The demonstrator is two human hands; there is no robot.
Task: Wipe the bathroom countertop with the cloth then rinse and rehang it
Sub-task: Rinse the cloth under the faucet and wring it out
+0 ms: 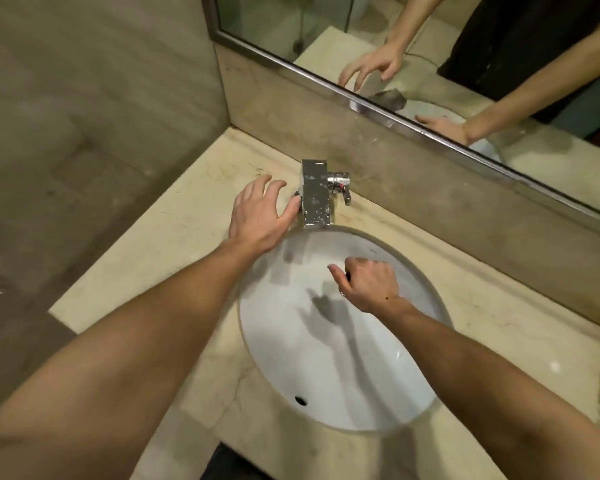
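My left hand [257, 211] reaches over the beige marble countertop [174, 237]. Its fingers are spread, and the fingertips touch the left side of the square chrome faucet [315, 192], next to a small knob. My right hand [366, 284] hovers over the white oval sink basin [343, 375]. Its fingers are loosely bent downward and the thumb points left. I see nothing held in it. No cloth is in view. The faucet lever [343, 187] sticks out on the right side of the faucet.
A mirror with a metal frame [430, 133] runs along the back wall above a stone backsplash and reflects both hands. A tiled wall closes off the left end of the counter. The drain overflow hole [300, 400] is at the basin's near side.
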